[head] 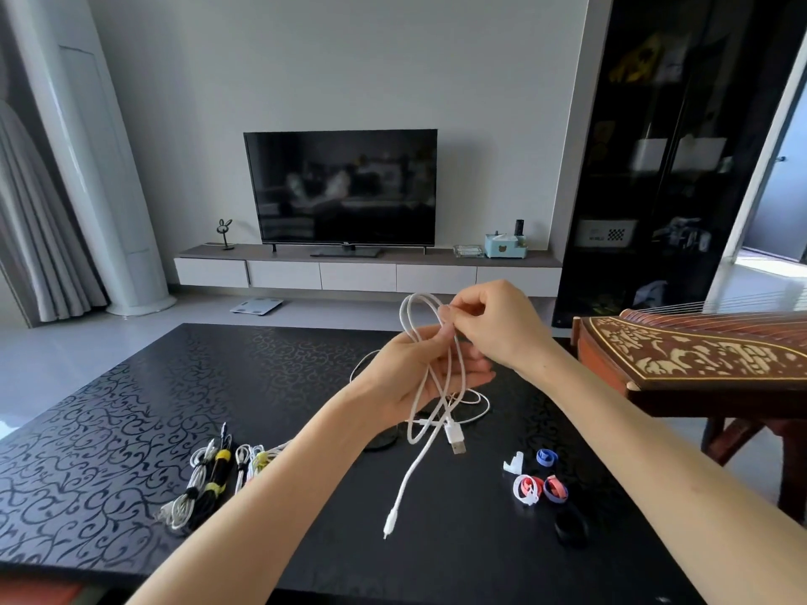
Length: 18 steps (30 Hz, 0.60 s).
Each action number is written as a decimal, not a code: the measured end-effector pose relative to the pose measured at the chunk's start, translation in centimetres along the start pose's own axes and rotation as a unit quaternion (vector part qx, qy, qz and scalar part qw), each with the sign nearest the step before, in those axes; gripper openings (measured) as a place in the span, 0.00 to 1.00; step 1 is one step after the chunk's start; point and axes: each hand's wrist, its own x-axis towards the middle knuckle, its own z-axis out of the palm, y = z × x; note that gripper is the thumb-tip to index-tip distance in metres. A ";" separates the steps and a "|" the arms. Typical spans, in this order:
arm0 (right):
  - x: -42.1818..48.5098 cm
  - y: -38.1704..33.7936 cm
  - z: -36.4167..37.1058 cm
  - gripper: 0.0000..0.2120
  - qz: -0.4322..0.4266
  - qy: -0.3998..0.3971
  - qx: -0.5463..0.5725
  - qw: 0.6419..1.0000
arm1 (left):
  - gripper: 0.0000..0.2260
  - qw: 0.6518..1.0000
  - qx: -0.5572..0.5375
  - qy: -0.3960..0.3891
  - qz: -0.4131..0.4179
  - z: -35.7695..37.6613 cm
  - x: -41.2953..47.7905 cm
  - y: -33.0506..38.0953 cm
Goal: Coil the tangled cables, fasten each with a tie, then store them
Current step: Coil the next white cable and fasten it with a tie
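Raised over the middle of the black scroll-patterned bench [131, 408]: long white USB cable [452, 430], gathered into loose loops. Draped across the upturned left hand [419, 377], fingers nearly straight, thumb clamping the loops against the palm. Pinched at the top loop between thumb and curled fingers of the right hand [493, 325]. Dangling below: flat USB plug and, lower, the small plug; whether its tip touches the bench, unclear. One slack loop lying on the bench behind the hands.

Open bare surface across the bench's left half and along the near edge. Beside the left forearm, tied bundles of white and black cables [205, 486], well in from the edges. Toward the right side, small coloured tie rings [541, 486] and a black tie roll [572, 528]. Just past the right edge, carved red-brown wooden zither [698, 360], crowding that side.

On the far wall shelf, light-blue box [500, 246]; contents too small to tell. White drawers [358, 277] beneath, shut.
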 end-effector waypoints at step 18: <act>-7.7 4.4 4.8 0.25 -0.428 0.027 -0.393 0.814 | 0.15 0.920 -0.347 0.185 0.013 -0.9 2.0 4.1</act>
